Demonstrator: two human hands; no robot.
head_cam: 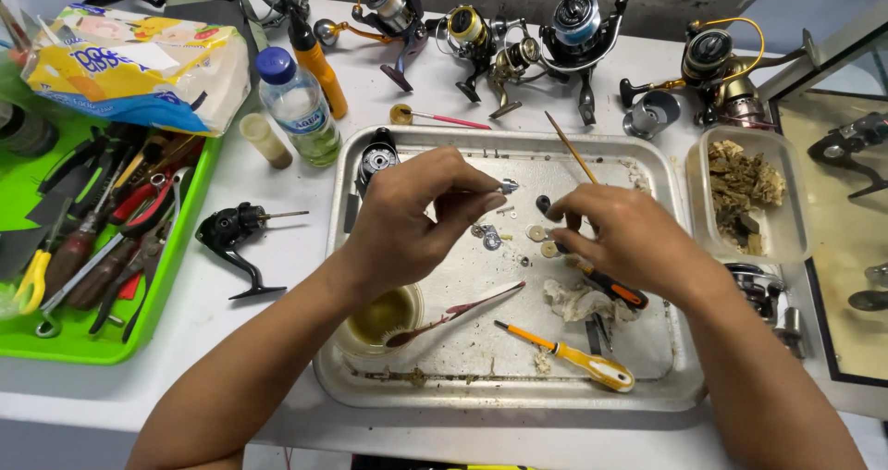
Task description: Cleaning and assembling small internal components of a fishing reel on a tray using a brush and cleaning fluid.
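My left hand (416, 213) hovers over a metal tray (370, 377) and pinches a small silver reel part (508, 186) between thumb and fingers. Held like a pen in my right hand (622, 239) is a thin wooden-handled brush (570, 146), its tip down by a small dark part (542, 204). Small washers and gears (536, 234) lie on the tray between my hands. A screwdriver with a yellow and orange handle (578, 359), a dark red brush (453, 315), a crumpled rag (573, 302) and a small bowl of yellowish liquid (381, 319) also sit in the tray.
Several fishing reels (518, 40) line the table's far edge, and a black reel body (233, 234) lies left of the tray. A green tray of hand tools (102, 239) is at the left. A water bottle (298, 107), a tissue pack (139, 68) and a clear tub of brown scraps (745, 192) stand nearby.
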